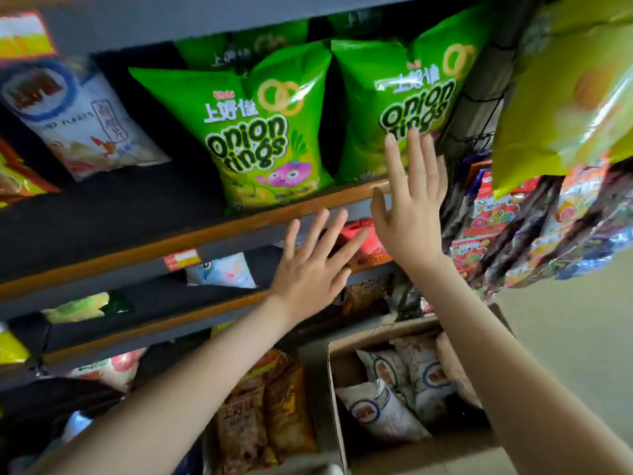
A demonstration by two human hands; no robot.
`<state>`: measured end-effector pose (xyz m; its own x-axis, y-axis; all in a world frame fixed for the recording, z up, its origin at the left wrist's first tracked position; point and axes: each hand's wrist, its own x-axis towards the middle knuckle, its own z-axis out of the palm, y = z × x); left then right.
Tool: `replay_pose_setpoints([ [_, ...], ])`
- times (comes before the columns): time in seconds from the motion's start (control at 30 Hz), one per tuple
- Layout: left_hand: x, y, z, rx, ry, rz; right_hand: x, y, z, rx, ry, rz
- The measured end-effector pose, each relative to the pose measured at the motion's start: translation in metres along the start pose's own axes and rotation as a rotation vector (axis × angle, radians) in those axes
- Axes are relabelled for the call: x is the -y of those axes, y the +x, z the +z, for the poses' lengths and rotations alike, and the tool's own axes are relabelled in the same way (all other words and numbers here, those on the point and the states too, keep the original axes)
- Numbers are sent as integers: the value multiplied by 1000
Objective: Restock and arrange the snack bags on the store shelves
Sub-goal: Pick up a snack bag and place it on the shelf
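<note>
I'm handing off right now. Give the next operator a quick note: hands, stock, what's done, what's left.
Left hand: open, empty, in front of the shelf edge.
Right hand: open, fingers straight at the lower front of the right onion rings bag; contact unclear.
Done: that bag and the left onion rings bag stand side by side at the shelf front.
To do: white bags lie in the cardboard box below; bare shelf shows beside the left onion rings bag.
</note>
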<state>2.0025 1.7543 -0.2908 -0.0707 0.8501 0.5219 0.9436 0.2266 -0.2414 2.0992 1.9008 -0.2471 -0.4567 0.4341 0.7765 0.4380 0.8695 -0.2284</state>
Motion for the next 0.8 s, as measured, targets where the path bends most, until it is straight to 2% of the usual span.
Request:
replay_pose_setpoints([
  [0.07, -28, -21, 15, 99, -129, 14, -14, -56, -4, 60, 40, 1],
  [0.13, -53, -41, 37, 227, -251, 41, -34, -125, -7, 207, 55, 103],
  [0.27, -107, -87, 87, 541, -453, 158, -84, -263, -15, 650, -106, 497],
  [0.37, -149, -121, 117, 767, -543, 172, -121, -345, -28, 1029, -276, 829],
  [0.43, -174, -143, 138, 842, -566, 150, -144, -390, -35, 1162, -390, 899],
  [0.57, -216, -168, 175, 913, -527, 174, -186, -433, -19, 1308, -489, 930],
  [0.63, -231, -177, 192, 914, -504, 193, -200, -432, 6, 1307, -433, 955],
  [0.73, -248, -189, 207, 915, -502, 164, -211, -425, 43, 1248, -385, 898],
  [0.8, -255, -192, 209, 909, -528, 162, -220, -424, 56, 1306, -425, 972],
])
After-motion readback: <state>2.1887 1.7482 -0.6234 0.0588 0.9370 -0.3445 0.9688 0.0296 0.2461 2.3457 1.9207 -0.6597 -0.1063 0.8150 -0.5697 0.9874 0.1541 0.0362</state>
